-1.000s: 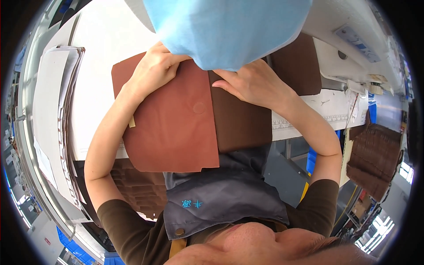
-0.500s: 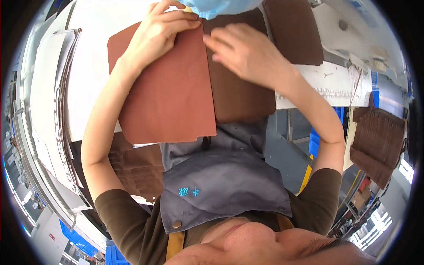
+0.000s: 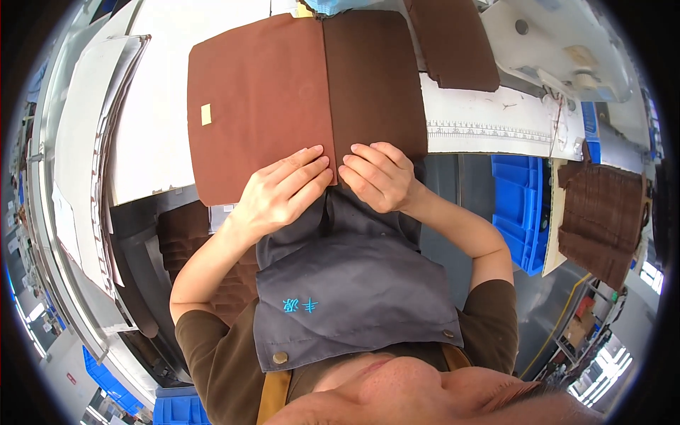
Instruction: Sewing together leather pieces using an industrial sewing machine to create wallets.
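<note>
A reddish-brown leather-like panel (image 3: 261, 106) and a dark brown panel (image 3: 375, 78) lie side by side, meeting along a straight line. My left hand (image 3: 287, 188) holds the near right corner of the reddish panel, fingers together on top. Across the join, my right hand (image 3: 379, 176) has the near edge of the dark panel, its fingers curled over it. Both thumbs are hidden. A small pale-yellow patch (image 3: 206, 115) sits on the reddish panel. Past the far end of the join, part of something light blue (image 3: 340, 6) is visible.
Another dark brown piece (image 3: 453, 42) lies at the far right beside a white machine (image 3: 559, 42). A ruler strip (image 3: 489, 131) runs along the white table's edge. Papers (image 3: 95, 142) are stacked at left. Blue crates (image 3: 520, 205) and ridged brown pieces (image 3: 598, 219) are at right.
Both hands have come from the panels' far end to their near edge. The panels have shifted slightly away from me, and the yellow patch, earlier not visible, now shows.
</note>
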`<state>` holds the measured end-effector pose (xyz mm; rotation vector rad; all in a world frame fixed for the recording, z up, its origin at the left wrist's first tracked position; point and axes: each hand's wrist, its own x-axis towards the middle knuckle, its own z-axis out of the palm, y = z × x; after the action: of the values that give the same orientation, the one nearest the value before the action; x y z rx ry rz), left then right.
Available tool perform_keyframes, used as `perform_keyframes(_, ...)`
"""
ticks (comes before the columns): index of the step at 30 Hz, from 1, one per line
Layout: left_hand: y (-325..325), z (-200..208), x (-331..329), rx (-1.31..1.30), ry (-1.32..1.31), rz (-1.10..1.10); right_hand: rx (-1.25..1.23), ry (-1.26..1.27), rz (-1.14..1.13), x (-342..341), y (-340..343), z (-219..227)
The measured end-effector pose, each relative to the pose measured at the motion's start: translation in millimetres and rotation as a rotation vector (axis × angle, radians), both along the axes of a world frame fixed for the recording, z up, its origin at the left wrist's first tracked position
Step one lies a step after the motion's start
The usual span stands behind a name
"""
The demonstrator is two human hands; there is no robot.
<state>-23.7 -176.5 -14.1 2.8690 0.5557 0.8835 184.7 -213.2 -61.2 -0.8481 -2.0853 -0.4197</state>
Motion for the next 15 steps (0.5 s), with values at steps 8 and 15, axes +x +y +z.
perform_keyframes(8,0,1,3,0.041,0.002,-0.017,0.025,0.015,0.087,4,2,6)
perform_keyframes(15,11,8,5,-0.016,-0.027,-0.057,0.000,-0.022,0.154,6,9,16)
